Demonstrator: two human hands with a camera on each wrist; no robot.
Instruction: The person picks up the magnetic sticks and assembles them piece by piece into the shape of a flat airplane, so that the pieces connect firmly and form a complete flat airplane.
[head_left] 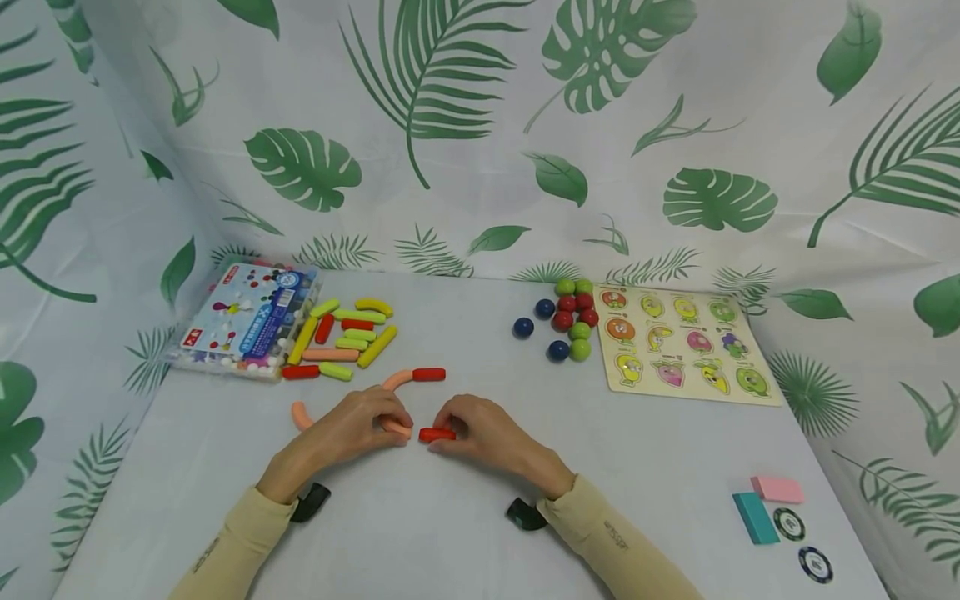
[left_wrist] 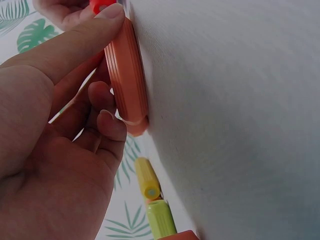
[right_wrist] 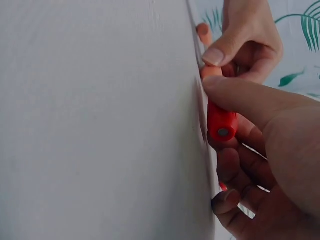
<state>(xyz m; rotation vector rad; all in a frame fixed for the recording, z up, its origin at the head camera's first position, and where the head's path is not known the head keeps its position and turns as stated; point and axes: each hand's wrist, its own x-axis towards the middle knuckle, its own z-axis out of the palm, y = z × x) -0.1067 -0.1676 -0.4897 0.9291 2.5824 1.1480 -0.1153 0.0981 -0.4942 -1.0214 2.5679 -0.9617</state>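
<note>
My left hand (head_left: pixel 356 429) pinches a salmon-orange magnetic rod (left_wrist: pixel 127 75) between thumb and fingers, low over the table. Another orange piece shows at this rod's lower end in the left wrist view. Facing it, my right hand (head_left: pixel 483 433) holds a short red magnetic rod (right_wrist: pixel 222 122) with a round metal end. A small gap separates the two rods in the head view. Beyond the left hand, a curved orange rod (head_left: pixel 397 379) meets a red rod (head_left: pixel 429 374). A second curved orange piece (head_left: pixel 302 415) is partly hidden behind the left hand.
Several yellow, green, red and orange rods (head_left: pixel 330 354) lie beside a clear plastic box (head_left: pixel 243 317) at the back left. Blue, red and green balls (head_left: pixel 557 350) sit near a fruit picture board (head_left: pixel 678 342). Pink (head_left: pixel 777 489) and teal blocks (head_left: pixel 756 518) and two chips (head_left: pixel 815 564) lie front right.
</note>
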